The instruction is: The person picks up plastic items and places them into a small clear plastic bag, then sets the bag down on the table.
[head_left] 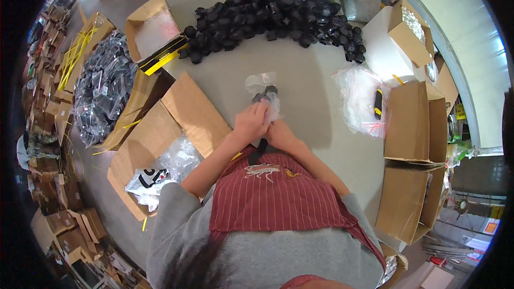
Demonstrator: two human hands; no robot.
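I am bending over the grey table point(316, 128) with both hands close together in front of my apron point(273, 192). My left hand point(251, 122) is pinching a clear bag point(261, 82), its fingertips pressing together beside a small black piece point(272, 90) that is showing at the plastic. My right hand point(281, 135) is curling in just below; I cannot tell whether its fingers are gripping anything. The piece is sitting at my fingertips, and whether it is lying fully inside the bag I cannot make out. Judging by what is lying around me, plenty is remaining: a wide heap of loose black pieces point(273, 13) is covering the far side, and a stack of clear bags point(353, 99) is waiting at my right. At my left, a carton is holding many plastic-wrapped dark things point(104, 88), probably finished ones.
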